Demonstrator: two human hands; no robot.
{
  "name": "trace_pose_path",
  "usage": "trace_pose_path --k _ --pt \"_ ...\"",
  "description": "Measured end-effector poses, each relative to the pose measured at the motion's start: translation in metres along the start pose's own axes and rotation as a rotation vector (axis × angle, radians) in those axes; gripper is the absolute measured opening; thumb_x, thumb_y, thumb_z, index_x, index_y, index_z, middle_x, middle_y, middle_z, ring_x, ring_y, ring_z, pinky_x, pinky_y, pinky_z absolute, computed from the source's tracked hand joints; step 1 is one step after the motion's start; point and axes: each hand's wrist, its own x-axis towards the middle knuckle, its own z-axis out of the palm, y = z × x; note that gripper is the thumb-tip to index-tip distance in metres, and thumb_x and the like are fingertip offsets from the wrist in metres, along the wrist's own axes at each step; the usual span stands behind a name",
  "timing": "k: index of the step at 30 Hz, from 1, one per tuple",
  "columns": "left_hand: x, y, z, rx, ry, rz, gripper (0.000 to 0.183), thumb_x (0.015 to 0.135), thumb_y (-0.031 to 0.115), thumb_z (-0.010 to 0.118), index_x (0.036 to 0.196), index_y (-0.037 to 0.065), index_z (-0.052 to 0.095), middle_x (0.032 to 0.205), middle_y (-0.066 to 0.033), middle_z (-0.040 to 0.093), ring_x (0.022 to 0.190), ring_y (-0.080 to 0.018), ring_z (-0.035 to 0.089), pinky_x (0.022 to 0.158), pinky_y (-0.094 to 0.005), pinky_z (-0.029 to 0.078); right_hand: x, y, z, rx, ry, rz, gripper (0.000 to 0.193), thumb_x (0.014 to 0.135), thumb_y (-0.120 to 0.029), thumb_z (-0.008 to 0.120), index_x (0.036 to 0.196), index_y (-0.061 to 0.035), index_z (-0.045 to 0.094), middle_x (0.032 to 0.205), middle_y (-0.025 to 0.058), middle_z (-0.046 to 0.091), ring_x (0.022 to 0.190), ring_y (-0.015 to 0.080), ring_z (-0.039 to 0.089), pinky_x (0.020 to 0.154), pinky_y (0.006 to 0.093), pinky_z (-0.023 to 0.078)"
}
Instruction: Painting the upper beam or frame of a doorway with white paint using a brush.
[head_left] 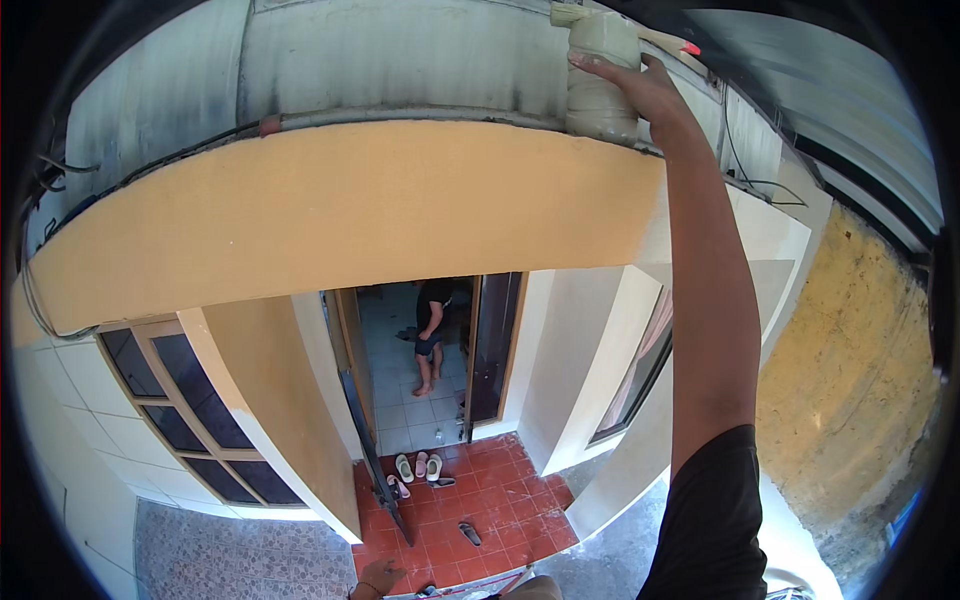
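High at the top, my right hand (pixel 640 88) is wrapped round the side of a pale cream plastic jug (pixel 603 105), thumb to the left. The jug stands upright at the top edge of an orange wall beam (pixel 400 195); whether the beam bears its weight I cannot tell. A small red tip (pixel 690 47) shows just right of the jug, its kind unclear. Far below, my left hand (pixel 380 576) hangs near the lower edge with its fingers spread and nothing visible in them, above red floor tiles (pixel 480 505).
Loose cables (pixel 770 190) run along the beam's right end and left side. Below are an open doorway with a person (pixel 430 330) inside, several shoes (pixel 420 466) on the red tiles, and a window (pixel 185 400) at left. A metal roof (pixel 830 80) slopes overhead at right.
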Motion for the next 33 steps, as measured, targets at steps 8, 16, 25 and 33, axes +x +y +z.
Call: trace_pose_path --k 8,16,25,33 --pt "-0.022 0.039 0.002 -0.039 0.008 0.017 0.074 0.079 0.050 0.073 0.133 0.003 0.054 0.121 -0.0201 0.064 0.112 -0.0319 0.062 0.095 -0.0377 0.049 0.023 0.007 0.015 -0.086 0.220 0.016 0.091 0.056 -0.029 0.092 0.127 0.0067 0.047 0.117 0.0214 0.061 0.102 0.0303 0.065 0.083 0.0444 0.058" --pt "-0.017 0.090 -0.028 -0.062 -0.013 0.062 0.071 0.081 0.048 0.072 0.131 0.002 0.054 0.116 -0.0193 0.065 0.111 -0.0290 0.063 0.094 -0.0372 0.049 0.010 -0.025 -0.022 0.009 0.163 -0.102 0.085 0.059 -0.029 0.090 0.124 0.0070 0.049 0.113 0.0204 0.063 0.098 0.0291 0.066 0.083 0.0427 0.058" --pt "-0.033 0.229 -0.081 -0.115 -0.082 0.485 0.077 0.082 0.041 0.075 0.134 -0.007 0.046 0.126 -0.0225 0.059 0.117 -0.0290 0.059 0.097 -0.0345 0.048 -0.089 -0.087 -0.081 0.172 0.036 -0.157 0.075 0.067 -0.025 0.085 0.126 0.0059 0.050 0.110 0.0190 0.064 0.095 0.0278 0.067 0.082 0.0405 0.058" --pt "-0.096 0.350 -0.113 -0.446 -0.140 0.968 0.107 0.068 0.037 0.089 0.147 0.001 0.027 0.148 -0.0216 0.036 0.133 -0.0330 0.043 0.103 -0.0457 0.044 -0.257 -0.059 -0.054 0.395 -0.129 -0.014 0.095 0.050 -0.009 0.091 0.132 0.0015 0.045 0.116 0.0154 0.063 0.102 0.0255 0.065 0.089 0.0399 0.055"
